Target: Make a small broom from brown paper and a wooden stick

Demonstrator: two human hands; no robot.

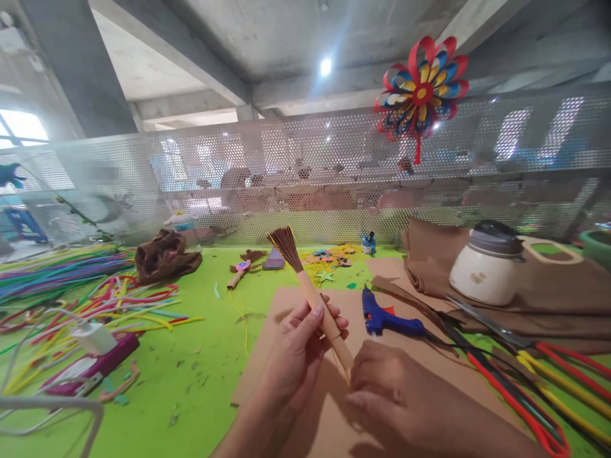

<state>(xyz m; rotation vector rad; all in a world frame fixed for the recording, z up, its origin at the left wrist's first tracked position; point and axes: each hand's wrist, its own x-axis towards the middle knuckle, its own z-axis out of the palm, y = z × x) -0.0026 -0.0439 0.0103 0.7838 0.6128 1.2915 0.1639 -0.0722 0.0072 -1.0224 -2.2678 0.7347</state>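
Note:
My left hand [298, 350] grips a small craft broom [310, 292], a tan paper-wrapped handle with a brown fringed brush at its far end, tilted up and away from me. My right hand [382, 388] pinches the handle's near lower end, fingers closed around it. Both hands hover over a brown cardboard sheet [277, 305] lying on the green table [200, 356]. A blue glue gun [386, 318] rests on the cardboard just beyond my right hand.
Colourful pipe cleaners [71, 286] pile up at left, near a white charger [93, 337] on a purple case. Brown fabric [548, 305], a white jar [487, 267], scissors [482, 318] and red and yellow sticks [539, 381] lie at right. A perforated metal screen [305, 172] with a paper pinwheel [422, 92] closes the back.

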